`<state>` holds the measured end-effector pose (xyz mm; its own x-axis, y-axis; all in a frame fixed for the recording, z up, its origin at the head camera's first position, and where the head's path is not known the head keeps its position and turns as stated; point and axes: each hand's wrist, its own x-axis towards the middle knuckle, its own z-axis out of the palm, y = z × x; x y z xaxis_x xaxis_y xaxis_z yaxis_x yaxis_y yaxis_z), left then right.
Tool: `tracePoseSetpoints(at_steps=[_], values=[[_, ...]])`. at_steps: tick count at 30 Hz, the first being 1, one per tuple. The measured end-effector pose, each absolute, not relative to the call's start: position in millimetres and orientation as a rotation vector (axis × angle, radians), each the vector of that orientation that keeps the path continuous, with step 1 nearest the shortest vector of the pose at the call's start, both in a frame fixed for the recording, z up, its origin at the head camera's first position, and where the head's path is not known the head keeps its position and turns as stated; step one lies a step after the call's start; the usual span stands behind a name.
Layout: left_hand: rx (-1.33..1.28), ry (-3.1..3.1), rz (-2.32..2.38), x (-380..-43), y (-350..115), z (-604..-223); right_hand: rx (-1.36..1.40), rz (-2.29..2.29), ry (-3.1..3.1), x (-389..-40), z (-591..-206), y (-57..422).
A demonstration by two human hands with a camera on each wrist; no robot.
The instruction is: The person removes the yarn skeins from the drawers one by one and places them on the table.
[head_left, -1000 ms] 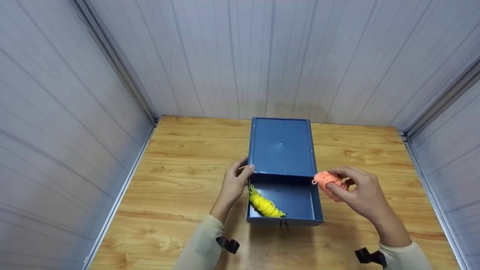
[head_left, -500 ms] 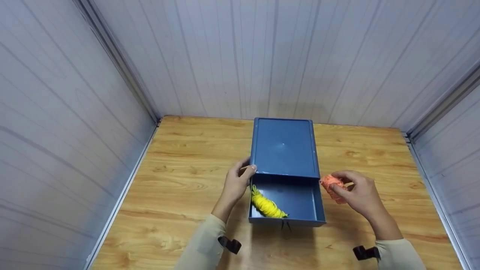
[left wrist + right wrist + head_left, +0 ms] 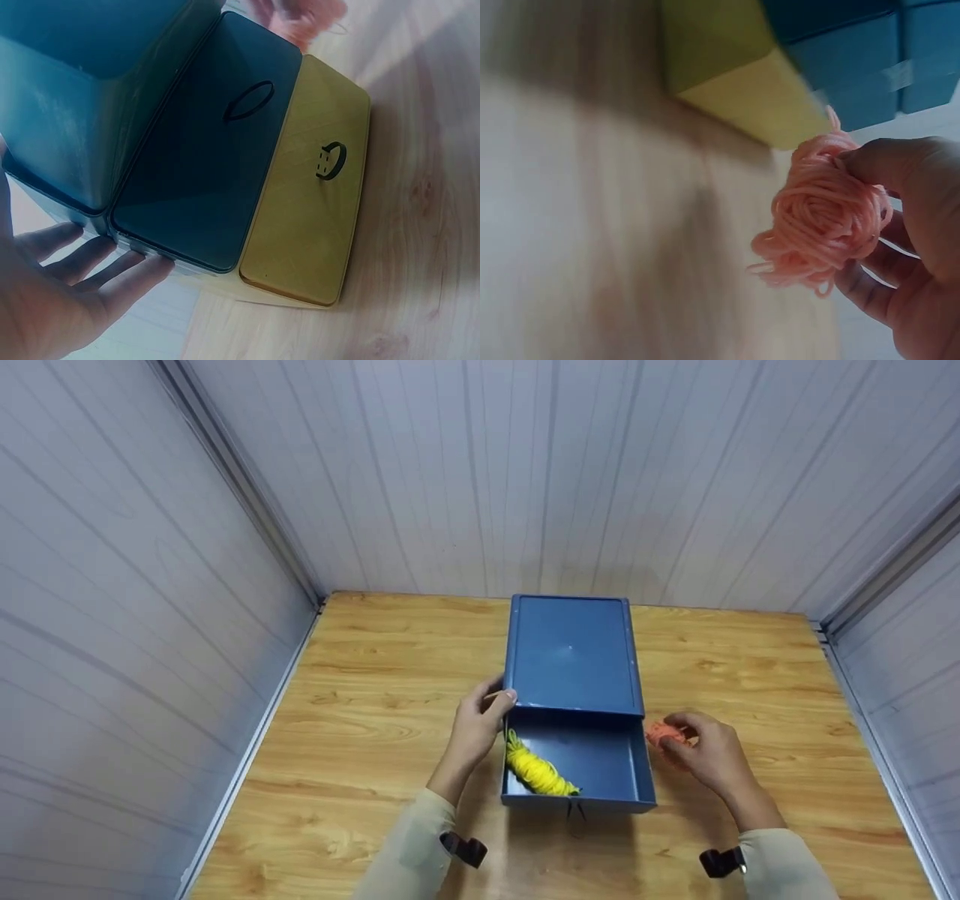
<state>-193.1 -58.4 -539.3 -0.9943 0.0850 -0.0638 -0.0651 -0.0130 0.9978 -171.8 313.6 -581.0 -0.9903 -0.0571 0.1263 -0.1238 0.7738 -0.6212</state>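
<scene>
A blue drawer unit (image 3: pixel 574 656) stands on the wooden table, its top drawer (image 3: pixel 615 808) pulled out toward me. Inside that drawer, along the left side, lies a wound hank of yellow cord (image 3: pixel 541 772). My left hand (image 3: pixel 474 727) rests against the unit's left side near the front, fingertips touching the wall in the left wrist view. To the right of the drawer, my right hand (image 3: pixel 716 757) pinches a salmon-pink skein of yarn (image 3: pixel 825 214) between thumb and fingers. Part of the skein is hidden by that hand in the head view.
Below the open drawer, the left wrist view shows a dark teal drawer (image 3: pixel 210 150) and a yellow drawer (image 3: pixel 311 195), both closed, with black loop handles. Pale panel walls (image 3: pixel 480 480) enclose the table (image 3: pixel 390 675) at the back and sides.
My right hand has lowered the pink skein from beside the drawer's rim toward the table on the right. The left hand stays at the unit's side.
</scene>
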Motion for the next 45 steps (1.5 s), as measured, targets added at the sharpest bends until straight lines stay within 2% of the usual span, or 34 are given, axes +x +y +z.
tracePoseSetpoints(at_steps=[10, 26, 35, 45], values=[[0.019, 2.132, 2.164, -192, -59, -542, 0.01, 1.051, -2.974, -178, -608, 328], [0.051, 2.136, 2.173, -193, -60, -544, -0.137, 1.119, -3.005, -186, -626, 339], [0.043, 2.127, 2.178, -194, -62, -542, -0.09, 1.104, -2.951, -183, -617, 336], [0.014, 2.052, 2.204, -201, -60, -537, -0.012, 1.028, -2.772, -181, -588, 333]])
